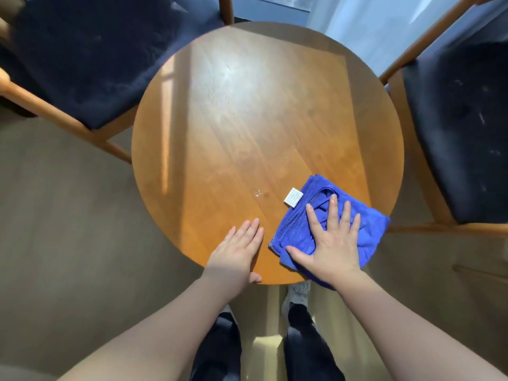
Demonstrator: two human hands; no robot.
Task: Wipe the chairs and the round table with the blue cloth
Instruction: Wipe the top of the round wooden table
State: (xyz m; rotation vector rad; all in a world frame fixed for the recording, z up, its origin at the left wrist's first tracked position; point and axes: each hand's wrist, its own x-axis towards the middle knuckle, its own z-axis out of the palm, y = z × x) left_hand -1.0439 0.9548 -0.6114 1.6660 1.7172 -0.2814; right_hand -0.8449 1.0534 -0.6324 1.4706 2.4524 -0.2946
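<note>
1 round table (247, 119), 2 chairs: L (90, 56), R (461, 127). 1 blue cloth (299, 224) under flat, spread R hand (334, 243). L hand (239, 254) flat on tabletop.

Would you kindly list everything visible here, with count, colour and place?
round table: one, orange-brown wood, centre.
blue cloth: one, blue, on the table's near right edge.
label: one, white, at the cloth's far left corner.
chairs: two, wooden frames with dark seats, one far left, one right.
floor: one, grey-brown, around the table.
legs: two, dark trousers, below the table's near edge.
left hand: one, flat on the table's near edge, beside the cloth.
right hand: one, fingers spread, pressing on the cloth.
</note>
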